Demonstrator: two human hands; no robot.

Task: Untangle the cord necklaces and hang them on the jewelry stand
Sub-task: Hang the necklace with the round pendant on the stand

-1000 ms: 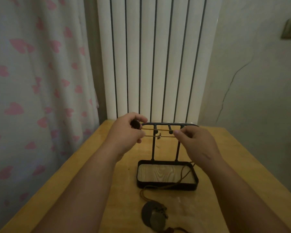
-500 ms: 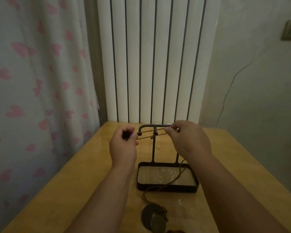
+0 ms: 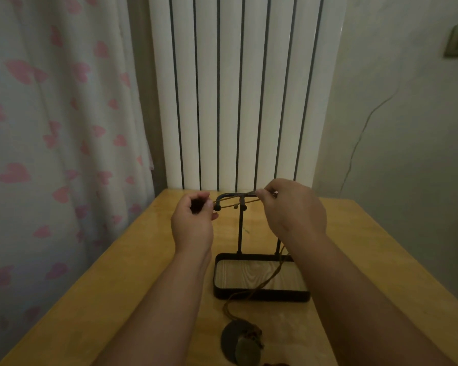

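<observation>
Wooden table [image 3: 132, 273], dim room, white radiator [image 3: 249, 88] behind, heart-print curtain [image 3: 50, 154] at left. Thin tan cord necklace [image 3: 233, 206] is stretched taut between both hands, just under the top bar [image 3: 232, 194] of the black jewelry stand [image 3: 239, 233], beside the bar's left-end knob [image 3: 217, 207]. Left hand [image 3: 193, 223] is curled round the cord's left end with something dark in the fist; can't tell what. Right hand [image 3: 294, 215] pinches the other end, thumb and forefinger pressed together at the bar.

More cord [image 3: 269, 278] drops from under the right hand and crosses the tray [image 3: 259, 297] and its front rim to a dark disc pendant [image 3: 238, 344] lying flat on the table. Same necklace or a second one, can't tell.

Handling, judged: cord is light and limp and holds no shape unless tensioned. Pinch near the ends and keep it taut to slip it over the knob. Pendant is the weight, so dragging it could snag on the tray rim or tug the stand.

Room: bare table either side of the stand, radiator close behind. Table's near edge is out of view, so lift the pendant rather than slide it.
</observation>
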